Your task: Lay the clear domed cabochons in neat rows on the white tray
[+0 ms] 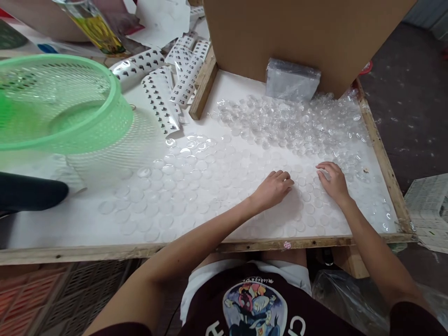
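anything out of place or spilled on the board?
Mostly tidy: clear domes lie flat in rows under the left hand and right hand. The far-right heap is loose and jumbled against the cardboard. Sticker strips curl, overlapping the wooden edge.

Both hands rest on the board [105,224], the left hand [272,190] just left of the right hand [334,182], among flat discs [182,182] laid in rows beneath and to the left of them. Beyond the fingers lies a loose heap of discs [290,123], and behind that a wrapped packet [292,79] leans against a cardboard wall [308,32]. Far left of the hands a basket [59,102] sits on the board's edge; strips of sheets [161,88] lie behind it, left of a wooden bar [203,86]. A newspaper [429,210] lies right of the right hand, off the board.
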`<action>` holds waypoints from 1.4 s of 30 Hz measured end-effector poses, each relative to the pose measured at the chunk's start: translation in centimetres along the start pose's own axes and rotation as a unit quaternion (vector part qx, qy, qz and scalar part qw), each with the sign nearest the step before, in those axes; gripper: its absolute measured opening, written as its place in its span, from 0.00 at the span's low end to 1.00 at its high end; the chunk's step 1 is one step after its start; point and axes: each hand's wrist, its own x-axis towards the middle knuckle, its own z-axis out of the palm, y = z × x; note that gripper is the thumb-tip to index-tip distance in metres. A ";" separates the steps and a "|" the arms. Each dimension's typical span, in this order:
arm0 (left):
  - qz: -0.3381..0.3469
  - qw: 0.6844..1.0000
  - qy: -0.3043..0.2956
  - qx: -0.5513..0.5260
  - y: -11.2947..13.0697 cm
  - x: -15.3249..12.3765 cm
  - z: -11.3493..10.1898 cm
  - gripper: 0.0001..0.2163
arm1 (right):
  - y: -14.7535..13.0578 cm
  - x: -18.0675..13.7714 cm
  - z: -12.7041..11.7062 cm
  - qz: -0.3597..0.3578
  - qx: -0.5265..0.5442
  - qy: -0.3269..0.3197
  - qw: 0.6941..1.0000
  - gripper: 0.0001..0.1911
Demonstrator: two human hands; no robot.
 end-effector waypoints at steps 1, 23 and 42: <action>-0.005 1.000 0.005 -0.003 -0.5 0.4 -0.2 0.09 | 0.2 0.8 0.3 -0.004 -0.001 0.002 1.000 0.09; -0.009 0.994 0.023 0.103 -9.5 14.6 0.5 0.14 | 5.2 11.8 3.8 -0.027 -0.060 -0.042 0.997 0.13; 0.004 0.994 0.012 0.111 -18.8 10.1 -3.3 0.36 | 0.2 15.2 7.8 -0.141 -0.149 -0.182 0.962 0.31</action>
